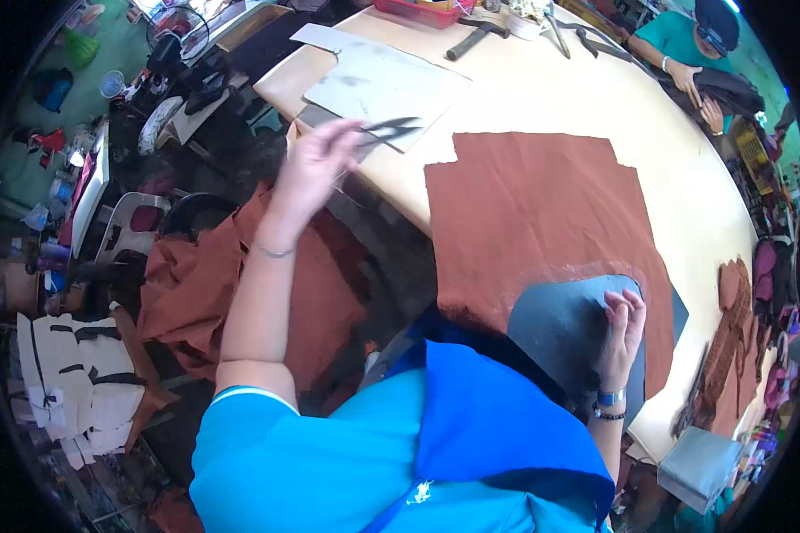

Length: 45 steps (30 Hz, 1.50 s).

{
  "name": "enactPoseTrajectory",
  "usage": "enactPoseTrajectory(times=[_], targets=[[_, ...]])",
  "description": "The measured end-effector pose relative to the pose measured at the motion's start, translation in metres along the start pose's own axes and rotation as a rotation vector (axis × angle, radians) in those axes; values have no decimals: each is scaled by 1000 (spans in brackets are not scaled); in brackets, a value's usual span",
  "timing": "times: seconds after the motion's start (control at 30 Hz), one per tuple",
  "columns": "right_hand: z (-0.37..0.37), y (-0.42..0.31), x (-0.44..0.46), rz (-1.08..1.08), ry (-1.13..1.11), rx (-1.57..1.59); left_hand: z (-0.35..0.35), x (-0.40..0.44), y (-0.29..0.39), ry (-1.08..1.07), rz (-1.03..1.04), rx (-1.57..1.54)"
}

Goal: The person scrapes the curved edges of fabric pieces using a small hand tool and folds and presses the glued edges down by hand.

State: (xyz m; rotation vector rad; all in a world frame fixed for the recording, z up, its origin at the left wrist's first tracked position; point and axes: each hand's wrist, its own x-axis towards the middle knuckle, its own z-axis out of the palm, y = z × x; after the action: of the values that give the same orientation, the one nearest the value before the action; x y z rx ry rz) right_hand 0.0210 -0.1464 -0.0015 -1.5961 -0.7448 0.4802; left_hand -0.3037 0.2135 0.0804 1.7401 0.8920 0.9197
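Note:
My left hand [316, 164] is raised beside the table's left edge, closed around a pair of dark scissors [391, 131] whose points face right; the hand is slightly blurred. On the table lies a reddish-brown piece of material [542, 204] with notched upper corners. Over its lower part sits a dark blue-grey sheet [556, 324] with a rounded top edge, and a shiny, wrinkled band runs along that curve. My right hand [624, 333] is over the right part of this sheet, fingers loosely bent and apart, with nothing visible in them.
On the cream table [693, 213], a grey board [387, 80], a hammer [476, 40] and a red tray [418, 11] lie toward the back. More brown material [196, 284] is heaped at left. A metal box [698, 466] stands at right. A co-worker [684, 53] handles dark material at the far right.

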Motion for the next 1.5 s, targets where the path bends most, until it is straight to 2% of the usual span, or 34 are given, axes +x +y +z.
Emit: enactPoseTrajectory(times=[0.03, 0.07, 0.1, 0.17, 0.3, 0.4, 0.47, 0.73, 0.9, 1.1, 1.27, 1.5], targets=[[-5, 10, -3, -25, 8, -19, -29, 6, -23, 54, 67, 58], [-10, 15, -5, -12, 26, -26, -50, 8, -32, 125, 9, 94], [-14, 19, -7, 1, 43, -34, -66, 8, -43, 177, 35, 78], [-8, 16, -7, 17, 77, -44, -86, 8, -51, 215, -7, 180], [-6, 19, -8, -17, 87, -231, -96, 6, -68, 231, -31, 418], [-4, 14, -9, -27, 67, -318, -89, 1, -65, 196, 62, 595], [-3, 16, -9, -20, 76, -333, -87, 0, -67, 151, 41, 629], [3, 11, -9, -38, 69, -514, -94, -3, -82, -5, -98, 571], [8, 7, -10, -47, 66, -599, -107, -1, -96, -31, -97, 581], [2, 6, -9, -71, -12, -873, -105, -2, -103, -86, -51, 577], [9, 0, -8, -82, -3, -921, -95, 0, -102, -134, -116, 582], [9, 0, -10, -114, -9, -968, -86, 11, -112, -178, -102, 632]])
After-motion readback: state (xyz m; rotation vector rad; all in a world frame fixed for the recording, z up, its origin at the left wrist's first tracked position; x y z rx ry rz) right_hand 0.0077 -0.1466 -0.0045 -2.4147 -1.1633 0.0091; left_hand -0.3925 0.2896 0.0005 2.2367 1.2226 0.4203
